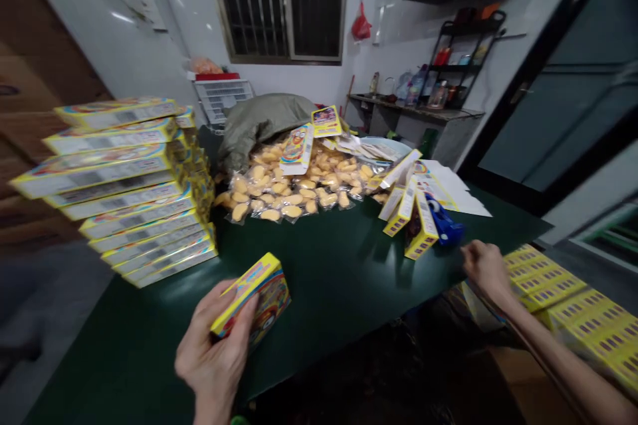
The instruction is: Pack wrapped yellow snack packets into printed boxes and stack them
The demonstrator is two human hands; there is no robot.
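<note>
- So the table [319,265] is dark green and kinda shiny, in a room with pale glossy walls, a barred window [286,3] and a bluish-grey door [548,99] off to the right.
- At the back there's a counter [443,113] with bottles on it, a black shelf rack [461,68], plus a red bag [361,25] hanging on the wall.
- Left hand [212,348] has a small carton [272,302] pinched between thumb and fingers, tilted, over the near part of the table.
- Right hand [486,269] is by the table's right edge, fingers curled in pretty tight; can't tell if anything's in them. Nearest stuff is the crumpled blue item [443,222] and the rows of yellow boxes [573,305].
- Middle of the table: a heap of tan oval pieces [299,192] in crinkly clear wrappers, with a baggy grey-green sack [269,116] behind.
- Slim cartons are piled in an uneven stack [134,186] on the left; a few upright cartons [421,232] lean right of the heap, near flat white sheets [456,192].
- Packaging is smooth card, yellow edges, colourful cartoon-style art with a big round eye on the held one. There's lettering, but it's too blurry to read.
</note>
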